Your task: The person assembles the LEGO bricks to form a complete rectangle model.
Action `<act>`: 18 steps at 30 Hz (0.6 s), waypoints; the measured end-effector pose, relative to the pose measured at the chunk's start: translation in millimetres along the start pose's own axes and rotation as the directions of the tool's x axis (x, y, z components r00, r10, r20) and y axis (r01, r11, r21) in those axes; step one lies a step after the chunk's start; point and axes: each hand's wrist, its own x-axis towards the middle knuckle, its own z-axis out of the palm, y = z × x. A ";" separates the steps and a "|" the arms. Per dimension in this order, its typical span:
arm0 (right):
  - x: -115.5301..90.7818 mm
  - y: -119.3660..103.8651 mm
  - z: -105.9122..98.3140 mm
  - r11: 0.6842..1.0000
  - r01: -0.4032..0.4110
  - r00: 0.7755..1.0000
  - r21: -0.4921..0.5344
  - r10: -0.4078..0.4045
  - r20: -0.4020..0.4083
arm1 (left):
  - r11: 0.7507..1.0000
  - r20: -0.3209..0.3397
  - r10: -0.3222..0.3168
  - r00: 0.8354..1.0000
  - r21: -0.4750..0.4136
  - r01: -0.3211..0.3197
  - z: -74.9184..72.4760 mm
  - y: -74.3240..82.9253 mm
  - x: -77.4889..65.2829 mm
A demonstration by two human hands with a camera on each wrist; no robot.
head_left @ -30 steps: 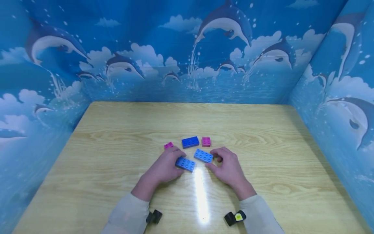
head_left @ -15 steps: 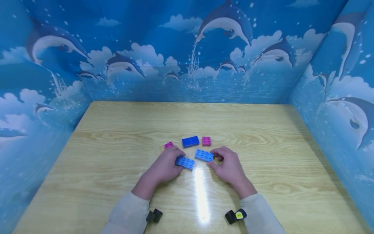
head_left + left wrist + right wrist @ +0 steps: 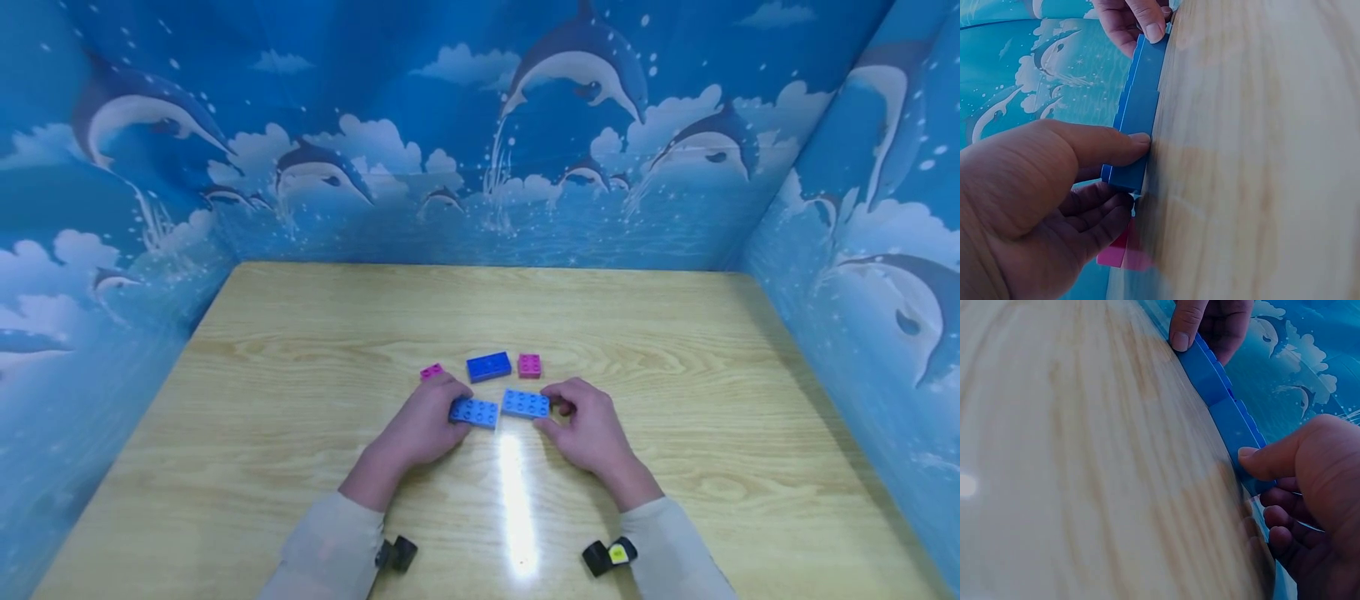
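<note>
My left hand (image 3: 426,418) pinches a light blue toy building brick (image 3: 480,414) by its left end, thumb on the near side. A matching light blue brick (image 3: 526,404), two studs wide, is gripped at its right end between the thumb and fingers of my right hand (image 3: 587,422). Both bricks lie studs up on the wooden table, nearly in line, with a narrow gap between their inner ends in the head view. In the left wrist view the left brick (image 3: 1137,134) and right hand (image 3: 1138,22) overlap the same row low at the tabletop.
Behind the hands lie a dark blue brick (image 3: 489,367) and a small square pink brick (image 3: 529,366). Another pink brick (image 3: 431,372) sits just beyond my left fingers, partly covered. Dolphin-printed cloth (image 3: 465,167) walls the table (image 3: 300,325) at the back and sides.
Both light blue bricks have turned from slanted to nearly straight, and their inner ends now line up more closely. The hands have barely shifted; the other bricks stay put.
</note>
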 end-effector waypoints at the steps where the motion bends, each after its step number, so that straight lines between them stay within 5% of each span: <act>1: -0.1 0.0 0.1 1.000 0.002 1.000 0.006 -0.002 0.000 | 1.000 -0.001 -0.003 1.000 0.002 0.003 0.3 -0.1 0.4; 18: 2.0 3.9 -0.4 0.999 0.034 0.999 0.036 -0.035 0.023 | 0.999 -0.026 -0.003 1.000 0.050 0.004 0.9 7.6 2.8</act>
